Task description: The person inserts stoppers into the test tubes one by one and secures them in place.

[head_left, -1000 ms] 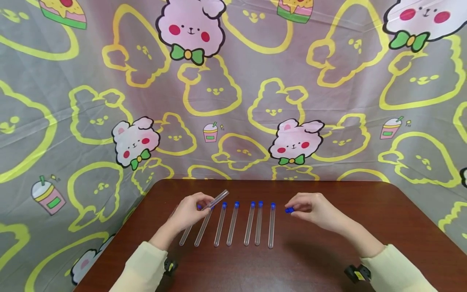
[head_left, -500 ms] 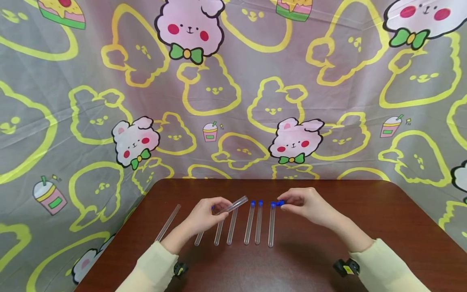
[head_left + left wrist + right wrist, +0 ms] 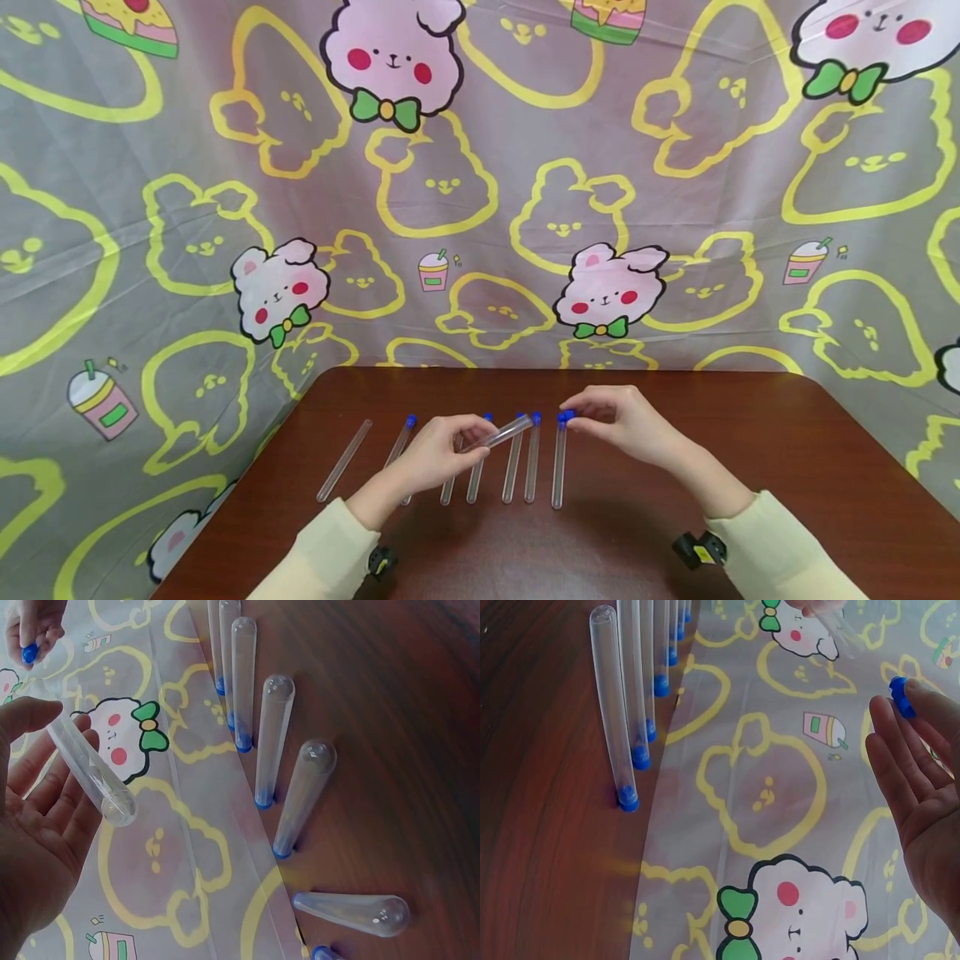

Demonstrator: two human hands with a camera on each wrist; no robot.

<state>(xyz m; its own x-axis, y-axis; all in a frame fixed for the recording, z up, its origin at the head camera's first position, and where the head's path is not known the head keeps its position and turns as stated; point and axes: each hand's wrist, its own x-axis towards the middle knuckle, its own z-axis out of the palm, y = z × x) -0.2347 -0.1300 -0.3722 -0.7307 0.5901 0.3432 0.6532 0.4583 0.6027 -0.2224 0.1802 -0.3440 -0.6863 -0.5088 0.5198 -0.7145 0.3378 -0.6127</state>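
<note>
My left hand holds a clear test tube between thumb and fingers, tilted, its uncapped end pointing toward the right hand. The tube's rounded end shows in the left wrist view. Thumb and fingertips of my right hand pinch a small blue cap, apart from the held tube. Below the hands lies a row of test tubes with blue caps, the rightmost tube near the right fingertips. My left hand and the held tube partly hide several of them.
At the far left of the brown table lies another clear tube with no blue cap visible on it. A patterned cloth hangs behind the table's back edge and along the sides.
My left hand has moved right with the tube, uncovering the tube at far left. My right hand has come left with the cap. The gap between the hands is smaller.
</note>
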